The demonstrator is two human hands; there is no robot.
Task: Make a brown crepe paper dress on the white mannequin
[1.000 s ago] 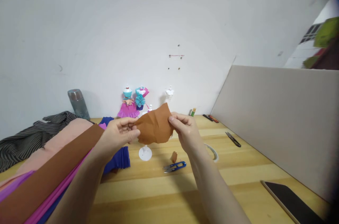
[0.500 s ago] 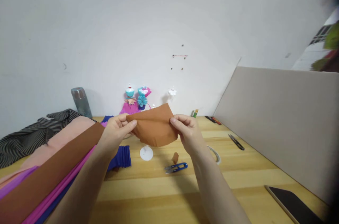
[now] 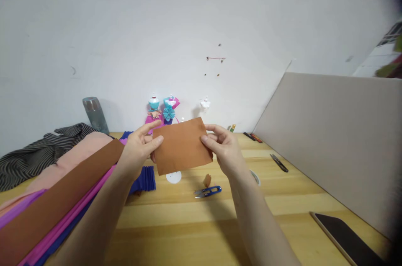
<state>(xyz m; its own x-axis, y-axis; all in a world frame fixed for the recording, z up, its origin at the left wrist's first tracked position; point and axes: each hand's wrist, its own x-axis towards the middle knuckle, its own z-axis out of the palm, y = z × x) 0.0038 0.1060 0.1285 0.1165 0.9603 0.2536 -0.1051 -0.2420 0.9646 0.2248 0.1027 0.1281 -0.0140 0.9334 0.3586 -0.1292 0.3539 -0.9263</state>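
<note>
A rectangular piece of brown fabric [image 3: 184,146] is held up above the table, spread nearly flat between both hands. My left hand [image 3: 140,146] pinches its left edge, thumb in front and forefinger stretched out above. At the right edge, my right hand [image 3: 221,144] grips the cloth between thumb and fingers. Below the fabric lie blue-handled thread snips [image 3: 207,192] and a small brown scrap [image 3: 207,180]. A white round disc [image 3: 173,177] is partly hidden behind the cloth's lower edge.
Folded fabrics [image 3: 63,186] and a striped cloth [image 3: 47,148] lie left, near a flask [image 3: 95,115]. Small dressed mannequins [image 3: 153,109] and a bare white one [image 3: 205,104] stand by the wall. Right are black snips [image 3: 279,163], a phone [image 3: 342,236] and an upright panel [image 3: 333,132].
The brown fabric has gone from slightly folded and curved to a flatter, more open rectangle. My left forefinger has lifted off it. The view has shifted slightly.
</note>
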